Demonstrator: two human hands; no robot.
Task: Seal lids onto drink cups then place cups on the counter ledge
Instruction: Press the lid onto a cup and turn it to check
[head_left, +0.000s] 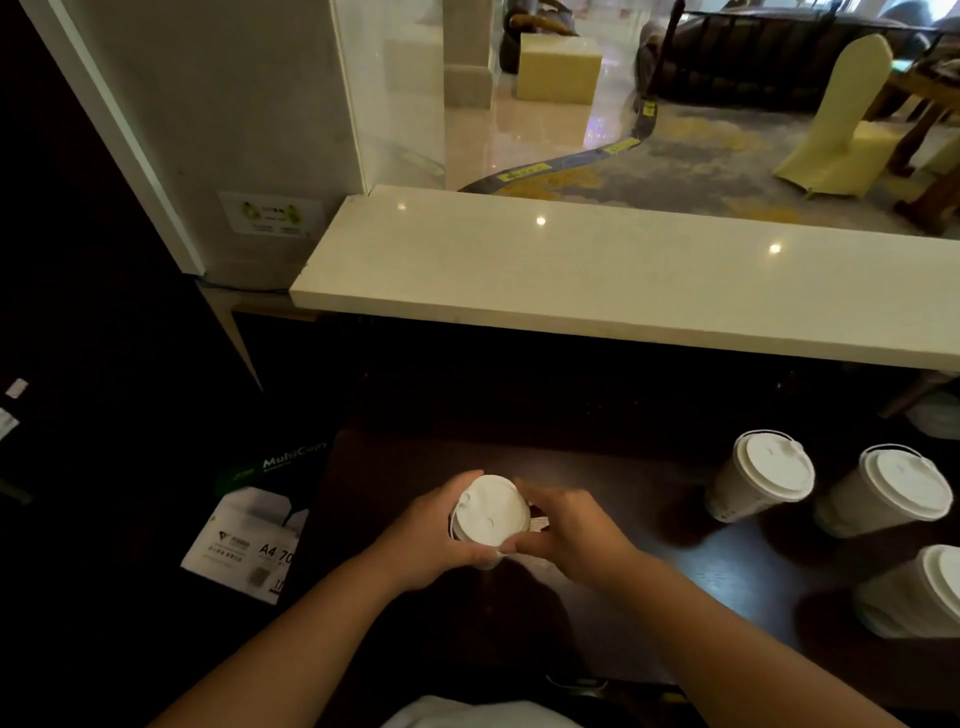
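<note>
A white drink cup with a white lid (491, 512) stands on the dark table in front of me. My left hand (426, 540) wraps its left side. My right hand (574, 530) grips the right side, fingertips pressing on the lid's rim. Three more lidded white cups stand at the right: one (763, 475), one (891, 493) and one partly cut off by the frame edge (919, 592). The pale stone counter ledge (597, 270) runs across above the table with nothing on it.
The dark table (649, 597) holds all the cups. A box of A4 paper (249, 540) sits on the floor at the left. A glass pane and white pillar (249, 130) rise behind the ledge's left end. Beyond lie a carpeted hall and covered chairs.
</note>
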